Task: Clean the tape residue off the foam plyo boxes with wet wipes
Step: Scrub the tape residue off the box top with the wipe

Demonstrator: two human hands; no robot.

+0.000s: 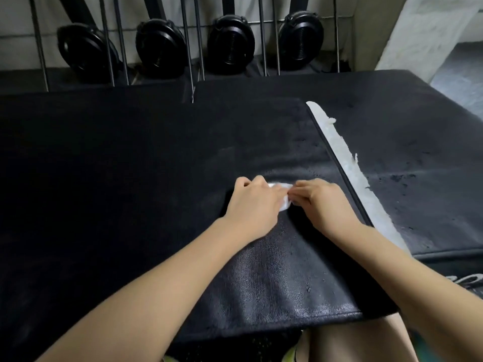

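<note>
A black foam plyo box (130,165) fills the near view, its top shiny and wet towards me. On it lies a small white wet wipe (283,195), crumpled. My left hand (252,205) grips one side of the wipe with curled fingers. My right hand (324,202) pinches its other side. Both hands meet over the wipe, which is mostly hidden by them. A second black box (405,131) stands to the right, slightly lower. A long white strip of tape residue (347,163) runs along its left edge, ragged on one side.
Several black round fans or speakers (159,45) stand behind thin metal bars (188,48) at the back. A white cloth (423,30) hangs at the far right. My bare knees (347,340) show below the box's front edge.
</note>
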